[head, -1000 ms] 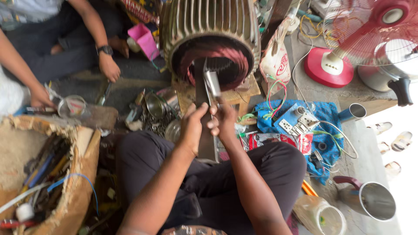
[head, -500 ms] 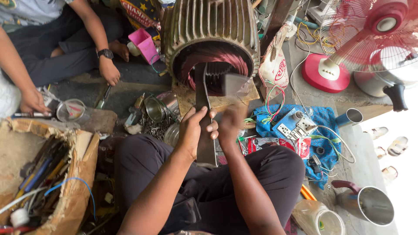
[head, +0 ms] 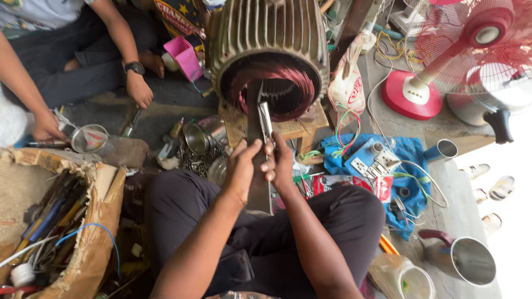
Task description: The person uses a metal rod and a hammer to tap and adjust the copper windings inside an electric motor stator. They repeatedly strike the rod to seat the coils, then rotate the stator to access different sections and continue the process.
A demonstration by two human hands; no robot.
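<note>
I sit cross-legged in front of a large finned motor stator with copper-coloured windings inside its bore. My left hand grips a long dark flat strip held upright, its top end reaching into the bore. My right hand holds a pair of metal scissors against the strip's right edge. Both hands are close together above my lap.
The stator rests on a small wooden stand. A blue cloth with electrical parts lies to the right, near a red table fan and a steel mug. Another person's hands work at the left. A burlap tool sack sits lower left.
The camera view has shifted slightly. My hands have stayed on the strip and scissors, which now stand straighter in front of the stator bore.
</note>
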